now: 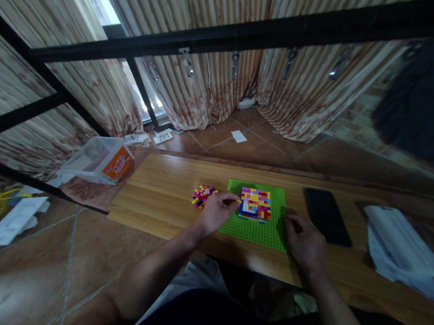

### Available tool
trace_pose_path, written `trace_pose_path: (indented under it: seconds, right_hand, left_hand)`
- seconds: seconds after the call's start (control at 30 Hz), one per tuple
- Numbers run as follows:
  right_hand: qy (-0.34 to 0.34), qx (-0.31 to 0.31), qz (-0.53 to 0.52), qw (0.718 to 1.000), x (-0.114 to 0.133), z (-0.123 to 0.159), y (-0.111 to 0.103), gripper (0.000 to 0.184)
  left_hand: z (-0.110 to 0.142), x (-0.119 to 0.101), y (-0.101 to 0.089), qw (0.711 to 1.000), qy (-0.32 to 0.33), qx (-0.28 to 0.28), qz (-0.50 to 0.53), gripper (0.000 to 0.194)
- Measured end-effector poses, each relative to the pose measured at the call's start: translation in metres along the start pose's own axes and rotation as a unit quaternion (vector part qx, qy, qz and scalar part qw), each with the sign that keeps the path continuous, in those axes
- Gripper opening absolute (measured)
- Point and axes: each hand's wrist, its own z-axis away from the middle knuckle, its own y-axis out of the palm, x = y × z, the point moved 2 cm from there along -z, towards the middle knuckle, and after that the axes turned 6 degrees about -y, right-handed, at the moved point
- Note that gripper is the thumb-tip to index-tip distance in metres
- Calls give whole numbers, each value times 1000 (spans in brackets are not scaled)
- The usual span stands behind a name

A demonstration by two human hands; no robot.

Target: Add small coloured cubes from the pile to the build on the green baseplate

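Observation:
A green baseplate (pixel 267 230) lies on a low wooden table (pixel 162 198). On it sits a square block of small multicoloured bricks (pixel 255 203). My left hand (pixel 217 209) rests at the plate's left edge, fingers pinched on a small yellow brick (pixel 238 201) beside the block. To its left lies a small heap of loose coloured bricks (pixel 203 195). My right hand (pixel 304 240) lies on the plate's right edge, fingers curled and pressed down on it.
A black phone (pixel 327 214) lies right of the plate, then a white cloth (pixel 400 244). A clear plastic tub with an orange label (pixel 101 160) lies tipped on the floor at left. Black metal bars (pixel 248 33) cross overhead. Striped curtains hang behind.

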Motion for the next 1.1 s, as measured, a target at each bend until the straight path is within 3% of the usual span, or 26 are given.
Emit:
trace_pose_path:
  seconds: [0.17,0.43,0.73,1.1]
  right_hand:
    - [7,5,-2,1000,-1,0,0,34]
    - [1,2,-10,1000,-1,1,0,33]
    - [-3,2,-2,1000,-1,0,0,32]
    - [0,-6,-1,1000,0,0,1,32]
  left_hand:
    - [-10,6,10,998,-18,13,61,11]
    - [-12,1,11,999,22,20,25,10]
    - [-10,-8,12,997,51,-46,-30,13]
    - [-12,3,10,998,-1,-35,54,4]
